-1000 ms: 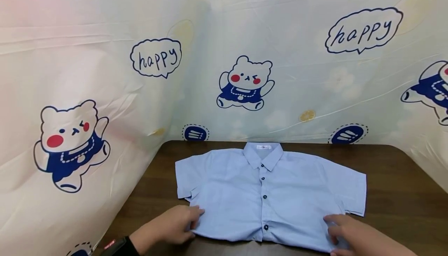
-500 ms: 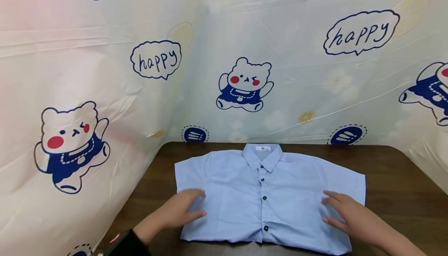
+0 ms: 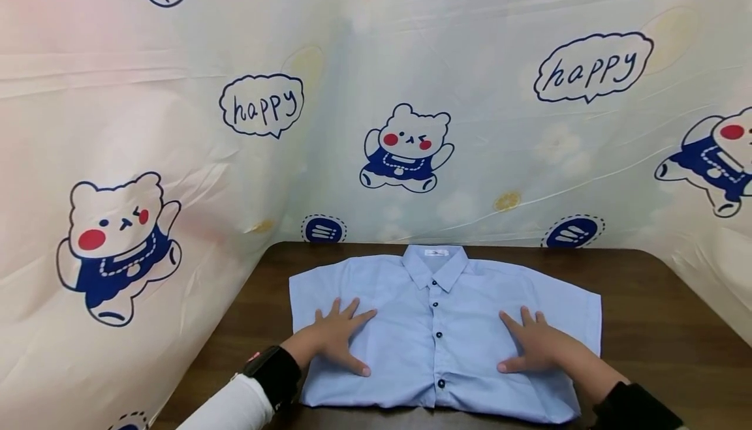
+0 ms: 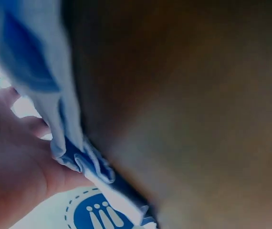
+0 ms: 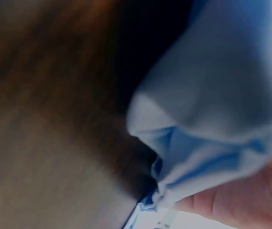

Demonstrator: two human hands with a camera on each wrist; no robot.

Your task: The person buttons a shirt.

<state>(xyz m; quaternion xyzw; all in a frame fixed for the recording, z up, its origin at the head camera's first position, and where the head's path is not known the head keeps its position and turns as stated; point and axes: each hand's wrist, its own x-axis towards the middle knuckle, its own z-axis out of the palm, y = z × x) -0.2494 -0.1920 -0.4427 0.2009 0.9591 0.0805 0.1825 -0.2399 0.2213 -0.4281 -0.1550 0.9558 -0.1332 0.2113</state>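
A light blue short-sleeved shirt (image 3: 405,332) lies front up on the table, buttoned, its collar toward the back and its lower edge near the front. My left hand (image 3: 336,335) rests with spread fingers on the shirt's left side, below the sleeve. On the opposite side my right hand (image 3: 533,342) lies likewise, fingers spread on the fabric. Neither hand grips anything. In the left wrist view the palm (image 4: 16,157) touches the shirt's rumpled edge (image 4: 74,143); the right wrist view shows folded layers of shirt (image 5: 207,143) beside the right palm (image 5: 241,205).
The dark brown wooden table (image 3: 658,325) reaches back to a pale curtain (image 3: 482,91) printed with bears and "happy" bubbles. That curtain also hangs along the left and right sides. Black bands circle both wrists, the left one (image 3: 276,374) below a white sleeve.
Both hands have left the shirt's lower side edges, moved up and inward, and now lie flat with spread fingers on its front. The shirt has stayed nearly in place.
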